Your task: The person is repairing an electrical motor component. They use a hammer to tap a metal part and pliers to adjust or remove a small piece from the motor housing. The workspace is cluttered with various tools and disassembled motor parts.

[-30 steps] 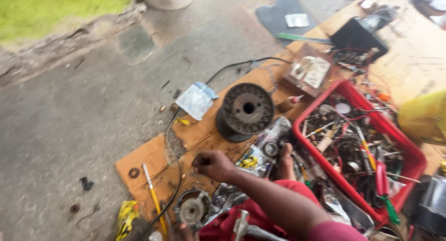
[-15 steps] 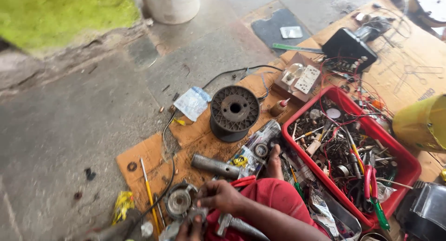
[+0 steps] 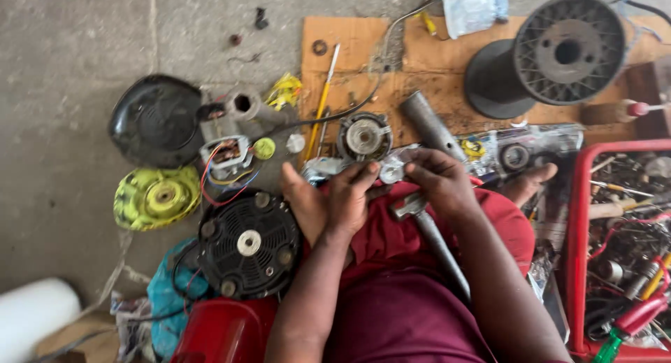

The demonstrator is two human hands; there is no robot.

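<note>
We note both hands over the red-clad lap, just below the round motor rotor (image 3: 363, 136). Left hand (image 3: 334, 198) curls half shut on a small silvery metal part (image 3: 321, 169); right hand (image 3: 439, 181) pinches its other end (image 3: 393, 168). The part's long axis seems to run left-right, pointing towards the red tray (image 3: 574, 265); exact shape unclear. A hammer (image 3: 433, 240) lies across the lap, head beneath the right hand. Risk, we judge: a loose pinch lets the part drop among the clutter.
</note>
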